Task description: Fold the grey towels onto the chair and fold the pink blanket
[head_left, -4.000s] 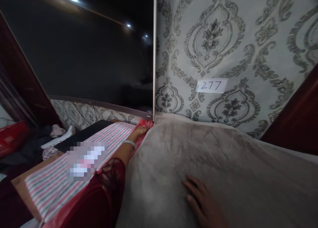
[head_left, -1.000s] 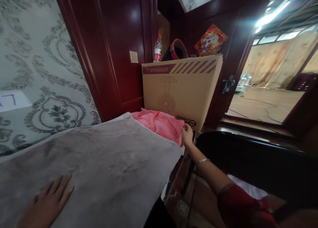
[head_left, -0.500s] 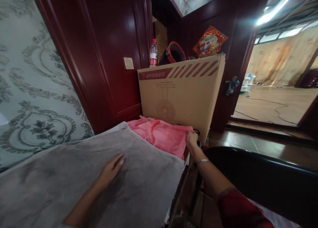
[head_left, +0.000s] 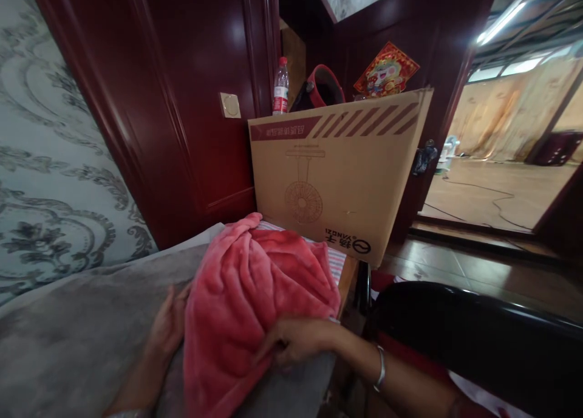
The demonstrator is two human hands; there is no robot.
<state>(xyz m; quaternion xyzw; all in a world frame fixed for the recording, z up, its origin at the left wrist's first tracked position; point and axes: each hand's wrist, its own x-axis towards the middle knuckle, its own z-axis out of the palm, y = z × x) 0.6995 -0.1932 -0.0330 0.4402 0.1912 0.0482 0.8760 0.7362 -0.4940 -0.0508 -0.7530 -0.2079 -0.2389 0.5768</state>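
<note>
Pink fleece blanket (head_left: 246, 296), pinched in the right hand (head_left: 296, 339) and steadied by the flat left hand (head_left: 166, 327), bunches at the grey cover's (head_left: 68, 333) right edge and could slide off.

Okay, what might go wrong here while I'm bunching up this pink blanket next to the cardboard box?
The pink blanket lies against the foot of the cardboard box; tugging it may shift the box, and the water bottle standing on top could topple. The right hand grips the blanket near the bed edge, so loose folds might slide off toward the floor. The left hand only steadies one side.
</note>
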